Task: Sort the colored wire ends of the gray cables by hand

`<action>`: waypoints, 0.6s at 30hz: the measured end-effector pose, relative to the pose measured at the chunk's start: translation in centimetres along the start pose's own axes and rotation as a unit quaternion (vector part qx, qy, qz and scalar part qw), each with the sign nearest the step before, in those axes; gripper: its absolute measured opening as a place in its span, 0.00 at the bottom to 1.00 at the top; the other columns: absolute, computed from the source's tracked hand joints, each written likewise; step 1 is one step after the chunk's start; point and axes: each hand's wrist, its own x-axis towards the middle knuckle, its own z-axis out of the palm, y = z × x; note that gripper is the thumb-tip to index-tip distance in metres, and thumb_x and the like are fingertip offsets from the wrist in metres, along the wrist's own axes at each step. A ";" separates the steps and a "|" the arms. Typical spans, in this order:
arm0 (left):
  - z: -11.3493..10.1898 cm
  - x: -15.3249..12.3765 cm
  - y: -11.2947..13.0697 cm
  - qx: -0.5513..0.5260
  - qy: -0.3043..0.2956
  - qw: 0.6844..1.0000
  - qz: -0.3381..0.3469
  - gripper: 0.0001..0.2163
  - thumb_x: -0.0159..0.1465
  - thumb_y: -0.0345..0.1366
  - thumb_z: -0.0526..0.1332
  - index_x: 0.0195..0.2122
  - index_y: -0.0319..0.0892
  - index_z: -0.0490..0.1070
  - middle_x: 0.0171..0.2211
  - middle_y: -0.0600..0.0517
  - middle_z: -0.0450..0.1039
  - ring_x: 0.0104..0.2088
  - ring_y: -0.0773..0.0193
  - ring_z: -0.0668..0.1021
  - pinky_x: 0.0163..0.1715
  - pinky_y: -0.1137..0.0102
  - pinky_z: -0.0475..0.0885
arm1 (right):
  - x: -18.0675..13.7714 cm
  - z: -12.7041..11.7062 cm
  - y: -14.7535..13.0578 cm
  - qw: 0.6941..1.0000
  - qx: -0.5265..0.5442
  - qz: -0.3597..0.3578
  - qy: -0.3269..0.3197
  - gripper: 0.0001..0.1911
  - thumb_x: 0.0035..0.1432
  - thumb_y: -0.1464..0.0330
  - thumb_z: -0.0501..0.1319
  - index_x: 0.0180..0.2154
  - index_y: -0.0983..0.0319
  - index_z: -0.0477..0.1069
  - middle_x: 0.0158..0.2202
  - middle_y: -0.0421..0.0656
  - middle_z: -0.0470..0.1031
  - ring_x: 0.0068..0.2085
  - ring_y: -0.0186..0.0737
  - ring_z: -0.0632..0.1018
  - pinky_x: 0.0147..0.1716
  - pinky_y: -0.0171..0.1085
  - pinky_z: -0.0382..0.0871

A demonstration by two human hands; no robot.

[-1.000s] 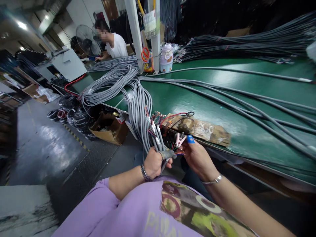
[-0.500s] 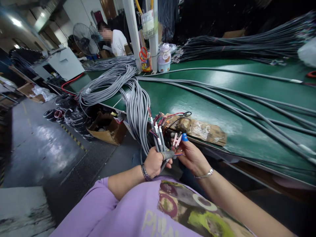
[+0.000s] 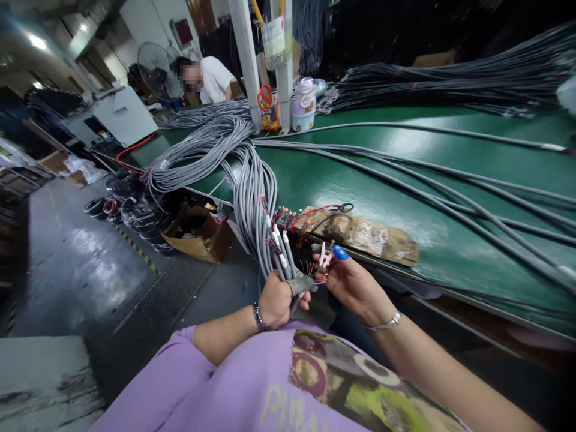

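Note:
My left hand [image 3: 275, 301] is closed around a few grey cables [image 3: 288, 255] near their stripped ends, its thumb in a worn grey cover. From that grip, thin coloured wires [image 3: 320, 282] stick out to the right, towards my other hand. My right hand [image 3: 357, 291], with a blue cover on the thumb, is bent around a small pale pink clip [image 3: 324, 257] between thumb and fingers. Exactly how the fingertips meet the clip is partly hidden. Further bared cable ends with white sleeves [image 3: 276, 231] rise above my left hand.
Grey cable coils [image 3: 202, 153] hang over the edge of the green table [image 3: 400, 198]. A taped wooden board [image 3: 371, 237] lies at its front edge, with red and black leads. Long grey cables run right. Behind are a post, scissors [image 3: 264, 96], a cup [image 3: 303, 108] and a co-worker [image 3: 216, 78].
The view has shifted slightly. My right hand has turned a little and the pink clip stands more upright. More coloured wires show fanned out between my hands. The co-worker leans lower.

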 end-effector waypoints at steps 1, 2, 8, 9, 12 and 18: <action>0.2 0.1 0.0 -0.006 0.001 1.000 0.001 0.17 0.42 0.41 0.72 0.24 0.38 0.66 0.18 0.54 0.69 0.15 0.71 0.69 0.11 0.76 0.64 | 0.0 0.0 0.0 1.000 0.003 -0.002 -0.002 0.14 0.52 0.55 0.67 0.31 0.60 0.78 0.31 0.41 0.80 0.27 0.33 0.74 0.27 0.33 0.69; 0.4 0.1 0.1 -0.010 0.001 1.000 0.002 0.17 0.42 0.41 0.72 0.24 0.38 0.66 0.18 0.54 0.69 0.15 0.71 0.69 0.11 0.76 0.64 | 0.0 0.0 0.0 1.000 0.006 -0.004 -0.003 0.14 0.53 0.55 0.67 0.30 0.60 0.78 0.31 0.42 0.80 0.27 0.33 0.74 0.27 0.33 0.69; 1.6 0.6 0.2 -0.006 -0.002 1.000 0.009 0.16 0.43 0.42 0.71 0.21 0.37 0.67 0.15 0.54 0.66 0.14 0.72 0.68 0.11 0.77 0.62 | 0.6 -0.3 0.2 0.999 0.013 0.026 -0.018 0.20 0.49 0.51 0.67 0.30 0.62 0.78 0.24 0.41 0.77 0.25 0.35 0.74 0.28 0.36 0.69; 1.7 0.7 0.2 -0.006 0.002 1.000 0.009 0.16 0.43 0.42 0.71 0.21 0.37 0.67 0.15 0.54 0.66 0.14 0.72 0.68 0.11 0.77 0.62 | 0.8 -0.3 0.3 0.999 0.015 0.025 -0.018 0.20 0.49 0.51 0.68 0.29 0.61 0.78 0.23 0.40 0.77 0.24 0.35 0.74 0.27 0.36 0.69; 1.7 0.7 -0.1 -0.007 0.016 1.000 0.009 0.15 0.44 0.42 0.70 0.21 0.37 0.67 0.15 0.54 0.67 0.14 0.72 0.68 0.11 0.77 0.61 | 1.2 -0.6 0.5 1.000 0.024 0.007 -0.009 0.17 0.49 0.52 0.68 0.29 0.61 0.77 0.25 0.39 0.78 0.24 0.34 0.74 0.28 0.36 0.70; 1.3 0.8 -0.6 0.019 0.023 1.000 0.005 0.16 0.44 0.43 0.71 0.22 0.37 0.68 0.16 0.54 0.67 0.14 0.72 0.68 0.12 0.77 0.63 | 1.3 -0.4 0.7 0.999 0.046 0.000 0.022 0.15 0.49 0.56 0.70 0.29 0.61 0.77 0.26 0.40 0.79 0.24 0.35 0.75 0.27 0.35 0.70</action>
